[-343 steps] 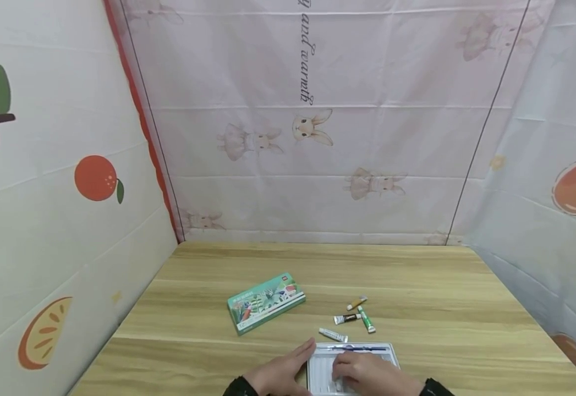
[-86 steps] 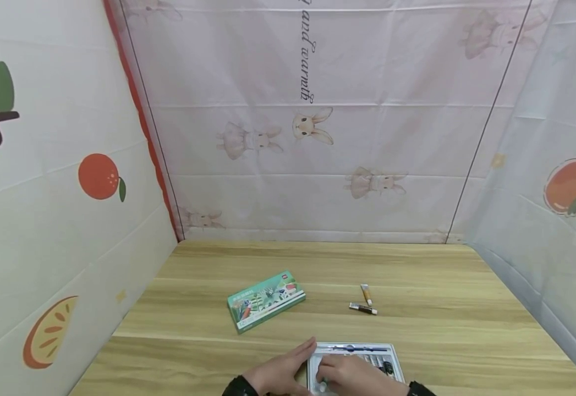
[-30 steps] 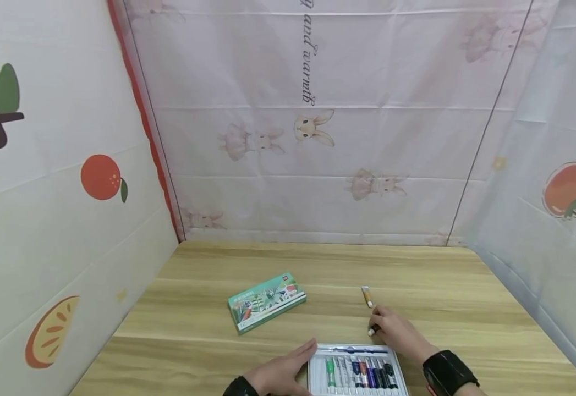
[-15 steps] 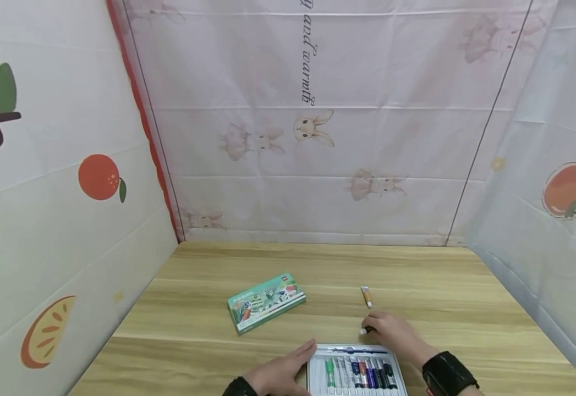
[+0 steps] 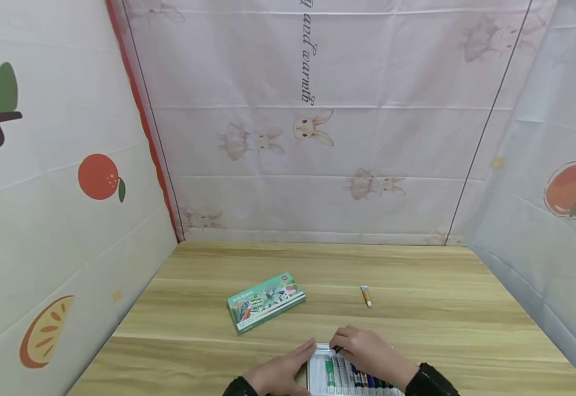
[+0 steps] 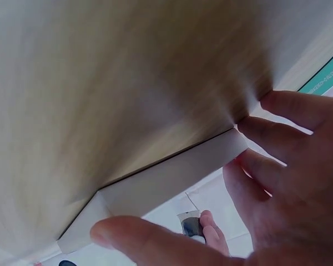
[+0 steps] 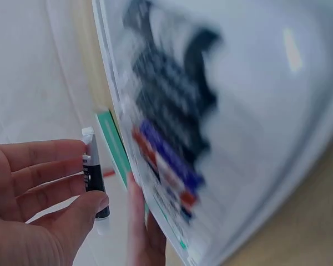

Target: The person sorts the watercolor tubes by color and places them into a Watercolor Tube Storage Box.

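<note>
My right hand (image 5: pixel 369 355) pinches a small paint tube (image 7: pixel 94 180) with a black label and a white cap between thumb and fingers, over the upper part of the white tray (image 5: pixel 319 379). The left hand (image 5: pixel 281 374) lies against the tray's left side; in the left wrist view its fairly straight fingers and thumb touch the tray's side wall (image 6: pixel 172 177). Inside the tray, several tubes form a row, with a green tube (image 5: pixel 329 373) at the left and dark, blue and orange ones (image 7: pixel 166 160) to the right. The right hand hides part of the row.
A yellow-brown paint tube (image 5: pixel 366 296) lies on the wooden table (image 5: pixel 431 308) beyond the tray. Back left of the tray is a green illustrated box (image 5: pixel 267 302). Printed cloth walls (image 5: pixel 288 203) enclose the table at the back and sides.
The black tube has left the table and moved left over the tray in my right hand. Earlier loose white and green tubes are gone from the table; the tray has filled. Left hand stays.
</note>
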The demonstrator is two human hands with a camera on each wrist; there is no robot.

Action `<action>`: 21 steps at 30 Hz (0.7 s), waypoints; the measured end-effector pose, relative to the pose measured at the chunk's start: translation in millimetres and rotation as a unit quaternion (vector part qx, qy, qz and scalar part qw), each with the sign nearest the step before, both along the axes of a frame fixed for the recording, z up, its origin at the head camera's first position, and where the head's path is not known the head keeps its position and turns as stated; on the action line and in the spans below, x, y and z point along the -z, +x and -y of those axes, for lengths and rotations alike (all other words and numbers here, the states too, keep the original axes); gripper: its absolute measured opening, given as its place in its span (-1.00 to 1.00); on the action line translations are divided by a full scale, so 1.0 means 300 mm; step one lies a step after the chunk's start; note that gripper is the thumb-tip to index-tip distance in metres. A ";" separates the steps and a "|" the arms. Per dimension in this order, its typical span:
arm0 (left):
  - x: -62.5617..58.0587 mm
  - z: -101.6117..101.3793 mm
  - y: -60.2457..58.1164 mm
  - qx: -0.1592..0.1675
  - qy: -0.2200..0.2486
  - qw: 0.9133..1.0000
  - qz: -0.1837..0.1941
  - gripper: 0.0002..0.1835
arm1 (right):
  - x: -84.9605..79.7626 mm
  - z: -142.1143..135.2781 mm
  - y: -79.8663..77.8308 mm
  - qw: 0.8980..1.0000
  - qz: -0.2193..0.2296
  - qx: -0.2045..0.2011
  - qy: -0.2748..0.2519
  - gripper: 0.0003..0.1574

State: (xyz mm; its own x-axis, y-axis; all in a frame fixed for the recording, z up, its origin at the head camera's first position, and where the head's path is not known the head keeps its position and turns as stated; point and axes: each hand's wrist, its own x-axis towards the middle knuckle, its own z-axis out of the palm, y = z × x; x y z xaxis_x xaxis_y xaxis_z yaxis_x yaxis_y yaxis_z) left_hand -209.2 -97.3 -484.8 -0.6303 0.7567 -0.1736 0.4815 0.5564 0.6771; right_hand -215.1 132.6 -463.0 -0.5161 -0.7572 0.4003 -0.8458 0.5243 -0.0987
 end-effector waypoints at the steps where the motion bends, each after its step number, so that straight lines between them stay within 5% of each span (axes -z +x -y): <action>1: 0.000 0.000 0.000 0.002 0.000 1.000 -0.003 -0.13 | 0.001 0.009 0.006 1.000 -0.005 -0.007 -0.001 -0.74; 12: 0.004 0.004 0.009 -0.007 0.020 1.000 0.009 -0.14 | 0.022 0.074 0.048 0.997 0.004 -0.075 -0.008 -0.75; 21: 0.011 0.006 0.005 -0.008 0.044 0.998 0.046 -0.14 | 0.024 0.112 0.087 0.986 0.095 -0.139 0.017 -0.78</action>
State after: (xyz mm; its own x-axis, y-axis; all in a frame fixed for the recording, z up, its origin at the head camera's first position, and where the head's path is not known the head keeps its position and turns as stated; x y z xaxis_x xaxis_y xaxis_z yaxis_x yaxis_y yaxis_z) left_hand -207.7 -99.2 -488.0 -0.6264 0.7620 -0.1644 0.4074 0.4998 0.7644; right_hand -189.0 99.0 -470.3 -0.3506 -0.8909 0.2887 -0.9249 0.2810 -0.2561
